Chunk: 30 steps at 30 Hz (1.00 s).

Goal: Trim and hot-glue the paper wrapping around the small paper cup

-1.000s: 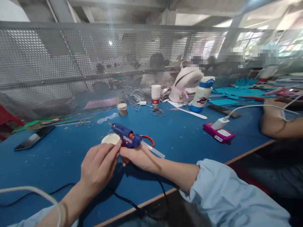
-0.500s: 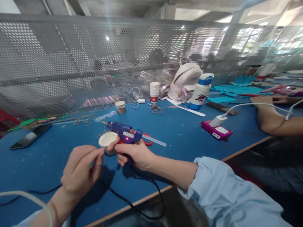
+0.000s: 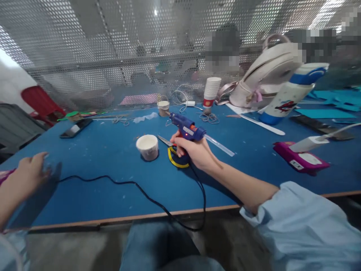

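My right hand is wrapped round the grip of a blue hot glue gun, its small red light on. The nozzle points to the far left and a clear glue stick sticks out of the back. Beneath that hand lie scissors with yellow and black handles, partly hidden. To their left stands a small wrapped cup, white inside. At the left edge, slightly blurred, my left hand hovers over the table with fingers loosely bent and apart, nothing visible in them.
A black cord crosses the blue table. Farther back are a phone, a small bucket, stacked paper cups, a backpack and a bottle. A magenta power bank lies right.
My left hand has moved away left from the glue gun and its fingers have parted. My right hand still holds the gun, now right of the cup. The view has turned left and down.
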Available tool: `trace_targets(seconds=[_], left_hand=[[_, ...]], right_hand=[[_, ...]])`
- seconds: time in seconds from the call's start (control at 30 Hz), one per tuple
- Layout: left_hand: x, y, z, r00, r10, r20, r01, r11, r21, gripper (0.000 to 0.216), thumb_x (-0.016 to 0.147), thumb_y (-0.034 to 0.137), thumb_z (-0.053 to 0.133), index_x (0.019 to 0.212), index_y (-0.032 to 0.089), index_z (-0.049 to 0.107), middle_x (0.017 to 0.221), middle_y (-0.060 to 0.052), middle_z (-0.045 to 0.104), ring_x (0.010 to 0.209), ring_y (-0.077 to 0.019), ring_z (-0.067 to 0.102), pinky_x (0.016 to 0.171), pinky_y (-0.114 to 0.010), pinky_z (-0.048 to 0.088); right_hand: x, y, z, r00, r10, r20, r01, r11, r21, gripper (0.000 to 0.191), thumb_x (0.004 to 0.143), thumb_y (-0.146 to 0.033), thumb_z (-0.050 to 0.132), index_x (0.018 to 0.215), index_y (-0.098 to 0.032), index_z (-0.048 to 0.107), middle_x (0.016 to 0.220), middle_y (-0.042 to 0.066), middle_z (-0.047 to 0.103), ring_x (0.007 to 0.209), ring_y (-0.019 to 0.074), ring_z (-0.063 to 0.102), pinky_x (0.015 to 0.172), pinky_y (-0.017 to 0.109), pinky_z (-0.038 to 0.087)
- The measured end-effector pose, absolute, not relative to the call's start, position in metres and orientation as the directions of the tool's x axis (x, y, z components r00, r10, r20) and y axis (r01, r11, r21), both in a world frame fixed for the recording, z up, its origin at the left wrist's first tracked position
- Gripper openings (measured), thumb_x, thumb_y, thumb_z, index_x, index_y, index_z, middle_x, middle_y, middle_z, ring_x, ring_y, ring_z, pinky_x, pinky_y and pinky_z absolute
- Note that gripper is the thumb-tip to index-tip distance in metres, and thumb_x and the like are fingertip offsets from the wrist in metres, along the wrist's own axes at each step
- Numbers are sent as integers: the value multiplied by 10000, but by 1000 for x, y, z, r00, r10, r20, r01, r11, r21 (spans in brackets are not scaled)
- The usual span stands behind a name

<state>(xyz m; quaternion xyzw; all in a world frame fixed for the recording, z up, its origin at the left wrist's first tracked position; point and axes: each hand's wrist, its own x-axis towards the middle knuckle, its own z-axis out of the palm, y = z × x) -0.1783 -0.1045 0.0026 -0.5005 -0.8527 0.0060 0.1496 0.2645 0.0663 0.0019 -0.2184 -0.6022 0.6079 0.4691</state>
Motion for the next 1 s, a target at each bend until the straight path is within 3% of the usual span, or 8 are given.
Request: trace_targets(seconds=[0.07,0.17,0.23,0.33,0.47,0.77,0.87,1.0], left_hand=[[-164,-106,5,-512,846,151,803,533,-267,552,890,374,248,1267,49,486,1030,-199,624,979,-323,603,790,-354,477],[-133,-99,11,-627,758,177,695,648,-312,494,935,383,210,1257,143,499,1020,-158,661,869,-314,643,701,-352,488],[-116,-91,13,-544,809,220,762,587,-273,455,914,316,282,1279,107,455,1037,-163,652,910,-307,636,746,-361,496],[-99,-79,10,-289,899,330,908,367,-204,455,840,205,347,1258,58,450,1152,-203,579,1120,-313,555,913,-384,463],[-86,-72,5,-239,904,354,946,299,-125,232,879,244,355,995,189,549,903,-68,606,904,-257,607,837,-351,486],[-47,-48,-14,-172,817,550,980,197,14,172,777,191,409,797,206,579,798,-71,573,794,-251,610,777,-391,527],[-27,-36,-24,-137,773,619,991,104,89,236,779,190,432,919,189,621,1021,-118,623,1008,-262,619,901,-409,518],[7,-28,-27,-88,729,678,987,-25,156,300,928,294,387,1087,186,617,1249,-123,607,1201,-236,558,1032,-417,457]], right_hand=[[271,71,0,-461,843,278,-300,146,-943,59,748,-232,614,729,-177,600,501,-63,496,412,68,430,447,206,373],[275,76,0,-479,840,255,-315,107,-943,55,730,-224,619,720,-182,586,494,-66,488,398,66,422,434,198,366],[275,78,1,-496,831,253,-322,95,-942,57,725,-223,622,723,-186,579,482,-69,483,393,70,428,424,196,363],[274,79,5,-511,824,243,-302,92,-949,76,719,-223,628,712,-188,561,455,-70,479,392,73,432,416,190,369],[271,81,6,-506,838,205,-262,77,-962,82,718,-202,628,705,-190,547,437,-79,476,388,71,427,438,191,423],[263,98,-10,-476,864,162,-252,43,-967,102,695,-129,595,645,-186,527,375,-84,452,341,72,433,385,173,381],[262,105,-17,-471,869,150,-254,30,-967,86,705,-151,589,642,-185,541,386,-77,467,355,75,440,391,174,392],[261,109,-23,-478,868,133,-253,9,-967,79,715,-184,597,650,-192,553,394,-74,468,368,82,437,401,184,408]])
